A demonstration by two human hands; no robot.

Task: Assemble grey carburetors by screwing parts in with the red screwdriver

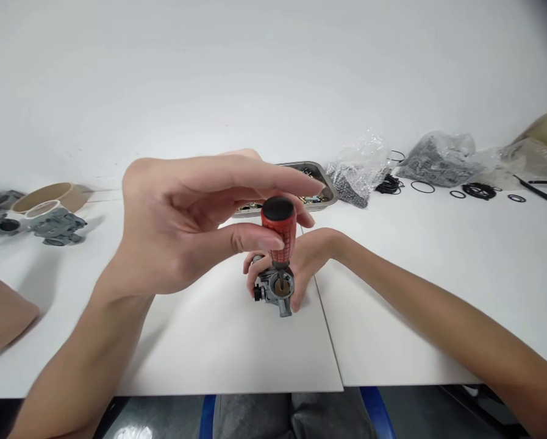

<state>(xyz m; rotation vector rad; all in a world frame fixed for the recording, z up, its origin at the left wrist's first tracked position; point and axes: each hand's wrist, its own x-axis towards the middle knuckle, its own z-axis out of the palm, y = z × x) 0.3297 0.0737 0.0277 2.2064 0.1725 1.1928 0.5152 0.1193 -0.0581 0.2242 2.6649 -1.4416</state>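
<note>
My left hand (195, 213) has its thumb and fingers around the red handle of a screwdriver (280, 235) with a black cap. The screwdriver stands nearly upright, and its shaft reaches down into the round bore of a small grey metal carburetor (273, 286). A brass-coloured disc shows inside that bore; the exact spot where the tip sits is hard to make out. Behind the carburetor, my right hand (305, 259) grips it low over the white table, fingers on its left side and thumb on its right. Part of this hand is hidden by the screwdriver.
A metal tray (330, 192) of small parts is behind the hands. To its right are plastic bags of dark parts (442, 161), black rubber rings (479, 191) and black tweezers (533, 188). More carburetors (58, 225) and a tape roll (56, 194) lie left. Someone's arm (3, 311) rests at far left.
</note>
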